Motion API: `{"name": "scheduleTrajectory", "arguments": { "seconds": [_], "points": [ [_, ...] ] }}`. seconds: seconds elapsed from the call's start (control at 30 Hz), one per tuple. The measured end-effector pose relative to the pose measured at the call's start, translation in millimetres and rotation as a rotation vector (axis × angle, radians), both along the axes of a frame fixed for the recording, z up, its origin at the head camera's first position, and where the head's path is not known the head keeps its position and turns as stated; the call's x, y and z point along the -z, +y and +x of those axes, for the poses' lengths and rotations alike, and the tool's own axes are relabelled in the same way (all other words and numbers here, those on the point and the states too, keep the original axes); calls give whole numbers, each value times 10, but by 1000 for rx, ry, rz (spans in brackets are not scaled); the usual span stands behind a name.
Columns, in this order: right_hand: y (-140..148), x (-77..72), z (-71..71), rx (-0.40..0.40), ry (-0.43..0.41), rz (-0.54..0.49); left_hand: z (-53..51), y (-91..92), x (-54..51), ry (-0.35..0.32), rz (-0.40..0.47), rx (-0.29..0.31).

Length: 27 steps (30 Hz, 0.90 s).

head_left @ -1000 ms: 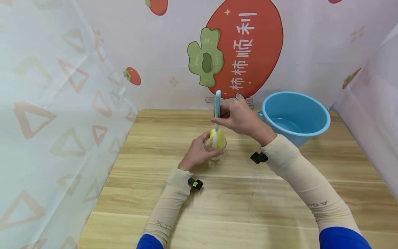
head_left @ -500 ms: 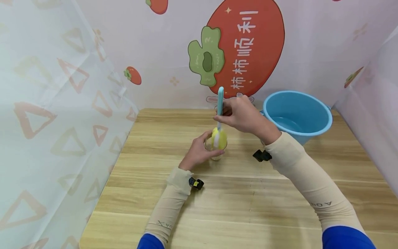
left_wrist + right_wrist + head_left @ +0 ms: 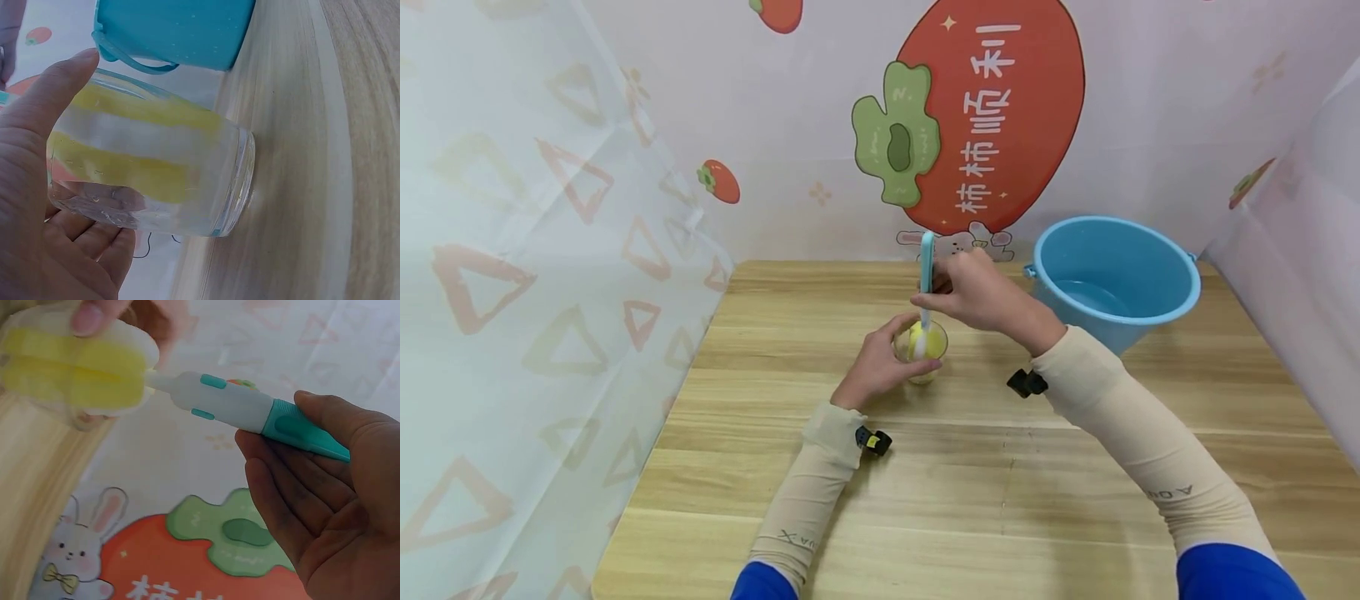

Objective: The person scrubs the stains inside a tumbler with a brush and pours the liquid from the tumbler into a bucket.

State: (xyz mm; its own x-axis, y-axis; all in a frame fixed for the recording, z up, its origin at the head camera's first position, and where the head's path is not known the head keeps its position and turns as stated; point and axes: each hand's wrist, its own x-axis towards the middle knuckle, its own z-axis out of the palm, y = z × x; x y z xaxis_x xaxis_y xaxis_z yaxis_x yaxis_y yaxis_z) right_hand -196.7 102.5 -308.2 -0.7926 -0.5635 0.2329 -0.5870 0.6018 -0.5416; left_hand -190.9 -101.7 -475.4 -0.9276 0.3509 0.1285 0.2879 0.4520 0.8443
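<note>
A clear glass (image 3: pixel 219 181) stands on the wooden table, gripped around its side by my left hand (image 3: pixel 883 362). Inside it sits the yellow and white sponge head (image 3: pixel 119 369) of a brush, pressed along the glass wall in the left wrist view. My right hand (image 3: pixel 981 292) pinches the brush's teal and white handle (image 3: pixel 231 406) between thumb and fingers, above the glass. The handle stands nearly upright in the head view. From the right wrist, the thumb lies on the teal part, with the fingers below it.
A blue bucket (image 3: pixel 1116 321) stands at the back right of the wooden table (image 3: pixel 760 333), close to my right forearm. Printed cloth (image 3: pixel 797 100) hangs behind the table and at both sides. Small drops lie on the table in front of the hands.
The right hand and brush rose slightly, then moved down; the sponge now sits deeper in the glass. My left hand has kept its grip in place.
</note>
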Motion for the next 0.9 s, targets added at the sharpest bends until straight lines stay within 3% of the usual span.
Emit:
{"name": "scheduleTrajectory", "arguments": {
  "seconds": [0.23,0.33,0.6,0.9],
  "points": [
    [-9,-283,14,12,64,-5,-14,-8,-24,0,30,15],
    [-28,-245,11,12,55,-1,-20,-10,-29,6,37,23],
    [-64,79,-6,-20,-15,-26,-11,-13,-15,-1,43,16],
    [-61,-204,28,-4,70,-97,-9,-12,18,8,50,25]
  ]
}}
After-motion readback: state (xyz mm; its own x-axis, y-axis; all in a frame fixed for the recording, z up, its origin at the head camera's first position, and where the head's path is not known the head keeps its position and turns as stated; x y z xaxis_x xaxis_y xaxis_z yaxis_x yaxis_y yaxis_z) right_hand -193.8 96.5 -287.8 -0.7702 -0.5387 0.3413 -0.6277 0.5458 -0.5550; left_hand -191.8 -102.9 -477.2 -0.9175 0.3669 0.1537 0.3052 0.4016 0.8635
